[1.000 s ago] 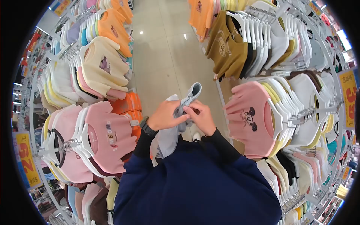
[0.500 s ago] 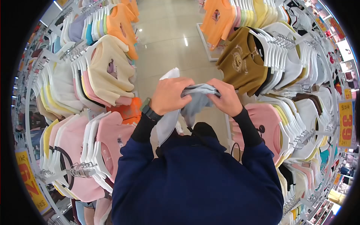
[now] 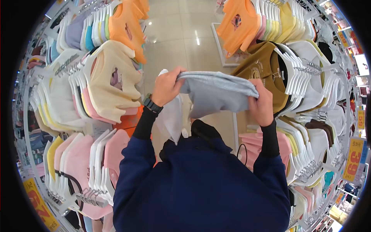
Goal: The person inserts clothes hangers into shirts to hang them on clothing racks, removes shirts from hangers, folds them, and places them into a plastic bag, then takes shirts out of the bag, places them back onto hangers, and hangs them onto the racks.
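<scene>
A light grey garment (image 3: 220, 92) is stretched between my two hands in front of my body, its upper edge taut and its lower part hanging loose. My left hand (image 3: 169, 86), with a dark watch on the wrist, is closed on the garment's left end. The other end is pinched in my right hand (image 3: 262, 103). Below my left hand hangs a thin white sheet-like piece (image 3: 170, 120) that looks like a plastic bag; its top is partly hidden by that hand. What kind of garment the grey one is, I cannot make out.
Racks of shirts on white hangers line both sides of the aisle. A cream shirt (image 3: 112, 77) hangs at left, a brown shirt (image 3: 255, 62) at right, orange shirts (image 3: 125, 29) farther off. Tiled floor (image 3: 174, 42) runs between. A yellow price sign (image 3: 353, 158) stands at right.
My hands have moved apart, the right one outward to the right. The grey garment, bunched between them before, is now spread wide. The white piece still hangs by my left hand.
</scene>
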Action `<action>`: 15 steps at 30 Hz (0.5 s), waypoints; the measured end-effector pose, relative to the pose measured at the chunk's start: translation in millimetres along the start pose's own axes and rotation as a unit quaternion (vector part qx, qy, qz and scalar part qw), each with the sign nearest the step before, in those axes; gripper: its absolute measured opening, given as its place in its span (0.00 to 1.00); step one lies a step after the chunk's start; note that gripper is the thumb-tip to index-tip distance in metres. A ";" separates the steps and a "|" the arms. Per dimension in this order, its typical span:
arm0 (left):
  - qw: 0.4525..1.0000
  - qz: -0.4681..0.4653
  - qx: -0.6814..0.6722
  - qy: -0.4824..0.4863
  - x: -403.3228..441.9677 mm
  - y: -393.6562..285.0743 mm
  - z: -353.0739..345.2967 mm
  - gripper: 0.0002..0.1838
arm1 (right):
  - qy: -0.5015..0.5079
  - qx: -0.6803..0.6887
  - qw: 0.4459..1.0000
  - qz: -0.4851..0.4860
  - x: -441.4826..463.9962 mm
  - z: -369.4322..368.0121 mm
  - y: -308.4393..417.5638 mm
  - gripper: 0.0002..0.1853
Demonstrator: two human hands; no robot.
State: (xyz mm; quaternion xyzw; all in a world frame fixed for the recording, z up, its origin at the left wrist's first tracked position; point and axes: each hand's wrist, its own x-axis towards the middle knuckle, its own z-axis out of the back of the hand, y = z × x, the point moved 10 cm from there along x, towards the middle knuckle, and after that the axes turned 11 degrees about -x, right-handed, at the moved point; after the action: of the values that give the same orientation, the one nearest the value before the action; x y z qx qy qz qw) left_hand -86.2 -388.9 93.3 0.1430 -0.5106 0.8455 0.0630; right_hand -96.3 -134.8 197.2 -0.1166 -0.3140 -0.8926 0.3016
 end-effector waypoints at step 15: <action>0.989 -0.032 0.145 0.017 205.3 82.8 -24.4 0.08 | 0.157 0.443 0.853 -0.228 175.1 -73.8 -135.9 0.12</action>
State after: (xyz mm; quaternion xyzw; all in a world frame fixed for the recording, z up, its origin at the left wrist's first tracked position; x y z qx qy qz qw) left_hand -306.7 -414.5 75.5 0.1527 -0.3768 0.9104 0.0771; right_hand -319.3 -178.5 142.9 0.2457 -0.6426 -0.7090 0.1549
